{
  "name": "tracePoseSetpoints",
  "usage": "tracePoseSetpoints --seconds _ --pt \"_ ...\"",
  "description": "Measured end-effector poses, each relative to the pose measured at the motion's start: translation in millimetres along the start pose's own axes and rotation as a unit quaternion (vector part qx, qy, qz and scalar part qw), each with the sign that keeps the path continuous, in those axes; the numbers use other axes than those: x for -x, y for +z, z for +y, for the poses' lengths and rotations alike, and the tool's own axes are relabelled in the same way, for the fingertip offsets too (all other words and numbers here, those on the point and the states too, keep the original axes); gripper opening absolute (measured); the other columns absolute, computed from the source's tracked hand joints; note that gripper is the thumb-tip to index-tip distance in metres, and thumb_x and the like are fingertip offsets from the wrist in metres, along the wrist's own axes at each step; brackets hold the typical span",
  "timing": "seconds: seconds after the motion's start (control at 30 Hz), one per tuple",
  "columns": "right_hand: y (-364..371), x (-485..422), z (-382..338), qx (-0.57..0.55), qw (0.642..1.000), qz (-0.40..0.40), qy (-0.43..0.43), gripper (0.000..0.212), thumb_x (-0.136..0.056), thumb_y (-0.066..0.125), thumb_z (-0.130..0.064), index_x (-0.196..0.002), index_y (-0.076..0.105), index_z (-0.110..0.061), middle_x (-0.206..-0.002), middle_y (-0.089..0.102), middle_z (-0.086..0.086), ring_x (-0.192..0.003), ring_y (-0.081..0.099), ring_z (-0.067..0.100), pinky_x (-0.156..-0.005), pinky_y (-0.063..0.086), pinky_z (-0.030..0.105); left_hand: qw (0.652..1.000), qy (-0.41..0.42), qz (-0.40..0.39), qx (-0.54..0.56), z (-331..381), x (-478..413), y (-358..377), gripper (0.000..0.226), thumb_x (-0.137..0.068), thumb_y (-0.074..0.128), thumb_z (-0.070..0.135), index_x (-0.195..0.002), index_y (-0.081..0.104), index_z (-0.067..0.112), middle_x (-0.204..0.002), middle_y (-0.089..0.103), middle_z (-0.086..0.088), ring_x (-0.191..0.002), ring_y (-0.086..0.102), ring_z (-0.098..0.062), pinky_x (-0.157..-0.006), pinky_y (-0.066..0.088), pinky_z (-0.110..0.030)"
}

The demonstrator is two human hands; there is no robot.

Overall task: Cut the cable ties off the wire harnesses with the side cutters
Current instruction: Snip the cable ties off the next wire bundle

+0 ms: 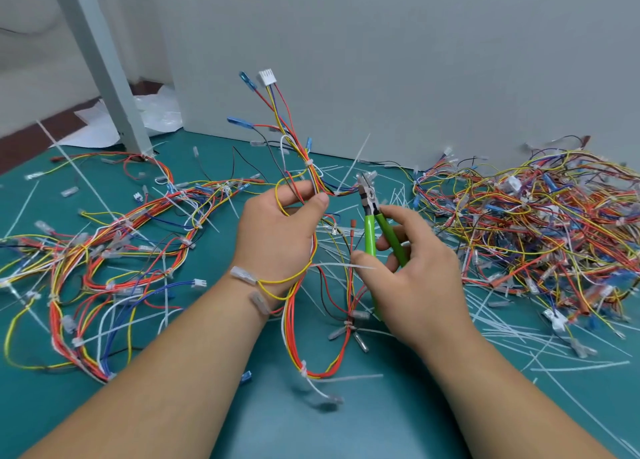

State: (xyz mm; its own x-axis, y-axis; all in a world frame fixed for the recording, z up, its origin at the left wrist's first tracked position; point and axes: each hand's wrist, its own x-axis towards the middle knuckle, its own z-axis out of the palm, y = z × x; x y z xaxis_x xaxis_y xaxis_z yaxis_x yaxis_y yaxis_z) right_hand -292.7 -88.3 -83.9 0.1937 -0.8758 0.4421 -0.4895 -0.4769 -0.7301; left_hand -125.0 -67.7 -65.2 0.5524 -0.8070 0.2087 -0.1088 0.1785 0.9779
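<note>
1. The left hand is raised over the green mat. Its thumb and forefinger pinch the bundled wires of a wire harness.
2. Above the pinch, the harness stands up and fans out towards a white connector and blue terminals. Below it, the harness hangs down to the mat, and one yellow wire loops across the left wrist.
3. A white cable tie binds the bundle just above the left fingertips.
4. The right hand grips the side cutters. Its thumb is on one green handle and its curled fingers are round the other.
5. The cutter head points up and to the left, near the harness on its right side. A second tie's long tail slants up just beside the head. Whether the blades touch it is hard to tell, since that spot is small and blurred.
6. A dense pile of harnesses lies on the mat to the right, against the grey wall.
7. More harnesses sprawl on the left, near a slanted grey post.
8. Loose white ties lie scattered over the mat, thickest beside the right forearm.
</note>
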Motion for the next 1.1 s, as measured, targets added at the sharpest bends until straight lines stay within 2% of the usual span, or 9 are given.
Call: tracePoseSetpoints --seconds 0.13,0.33,0.5,0.6,0.77,0.9,0.97,1.1 --pt "2.4 0.2 1.6 0.01 0.999 -0.033 0.013 0.052 -0.066 0.072 -0.048 -0.116 0.062 -0.048 -0.089 0.065 -0.014 -0.064 0.057 0.011 -0.065 0.05 0.027 1.0 0.017 -0.007 0.001 -0.5 -0.1 0.7 0.01 -0.093 0.071 0.01 -0.099 0.076 0.016 -0.081 0.074 0.01 -0.073 0.066 -0.003 -0.073 0.05 -0.013" --pt "2.7 0.0 2.2 0.018 0.999 -0.041 0.015 0.057 -0.065 0.07 -0.05 -0.122 0.062 -0.049 -0.092 0.067 -0.015 -0.065 0.059 0.008 -0.068 0.052 0.026 1.0 0.022 -0.01 -0.003 -1.6 0.1 1.4 0.012 -0.093 0.071 0.009 -0.103 0.077 0.012 -0.084 0.076 0.007 -0.075 0.067 -0.003 -0.074 0.051 -0.014" --pt "1.4 1.4 -0.7 0.018 0.999 -0.04 0.001 0.063 -0.064 0.068 -0.052 -0.126 0.064 -0.043 -0.092 0.066 -0.016 -0.069 0.059 0.008 -0.067 0.047 0.02 1.0 0.01 -0.008 0.003 -2.9 -1.3 0.3 0.014 -0.093 0.071 0.01 -0.106 0.076 0.009 -0.085 0.076 0.003 -0.075 0.066 -0.004 -0.073 0.051 -0.014" --pt "0.2 1.5 -1.2 0.02 0.999 -0.047 -0.001 0.065 -0.065 0.069 -0.05 -0.129 0.065 -0.04 -0.094 0.066 -0.016 -0.072 0.059 0.009 -0.069 0.047 0.019 1.0 0.012 -0.015 0.002 -1.7 -0.3 0.0 0.011 -0.094 0.07 0.01 -0.101 0.077 0.013 -0.084 0.075 0.002 -0.075 0.065 -0.006 -0.073 0.051 -0.014" --pt "-1.3 1.0 -1.7 0.047 0.998 -0.045 -0.011 0.067 -0.067 0.07 -0.048 -0.132 0.061 -0.039 -0.1 0.063 -0.019 -0.084 0.059 0.004 -0.072 0.039 0.005 1.0 0.001 0.001 0.012 -1.4 -1.9 -1.0 0.014 -0.094 0.068 0.01 -0.091 0.074 0.022 -0.077 0.073 0.005 -0.068 0.063 -0.003 -0.065 0.047 -0.012" --pt "-0.7 1.6 -3.8 0.051 0.997 -0.048 -0.018 0.067 -0.067 0.07 -0.046 -0.132 0.06 -0.037 -0.101 0.062 -0.018 -0.085 0.057 0.004 -0.075 0.037 0.003 1.0 -0.002 0.003 0.015 -2.0 -1.8 -1.2 0.009 -0.095 0.067 0.009 -0.096 0.075 0.013 -0.078 0.072 0.001 -0.057 0.058 0.003 -0.06 0.043 -0.009" --pt "-0.7 1.4 -4.3 0.052 0.997 -0.049 -0.02 0.068 -0.066 0.07 -0.045 -0.133 0.06 -0.036 -0.102 0.062 -0.017 -0.086 0.056 0.002 -0.076 0.037 0.002 1.0 0.004 0.004 0.012 -1.8 -1.1 -0.8 0.01 -0.095 0.068 0.008 -0.1 0.076 0.008 -0.078 0.072 0.002 -0.058 0.059 0.005 -0.06 0.043 -0.008" --pt "-1.5 0.5 -3.6 0.046 0.998 -0.043 -0.013 0.067 -0.066 0.069 -0.044 -0.132 0.06 -0.037 -0.101 0.062 -0.017 -0.086 0.056 0.001 -0.075 0.037 0.003 1.0 0.013 -0.009 0.006 -0.7 0.0 -0.3 0.01 -0.095 0.067 0.008 -0.098 0.075 0.014 -0.079 0.072 0.004 -0.059 0.059 0.006 -0.06 0.043 -0.007"
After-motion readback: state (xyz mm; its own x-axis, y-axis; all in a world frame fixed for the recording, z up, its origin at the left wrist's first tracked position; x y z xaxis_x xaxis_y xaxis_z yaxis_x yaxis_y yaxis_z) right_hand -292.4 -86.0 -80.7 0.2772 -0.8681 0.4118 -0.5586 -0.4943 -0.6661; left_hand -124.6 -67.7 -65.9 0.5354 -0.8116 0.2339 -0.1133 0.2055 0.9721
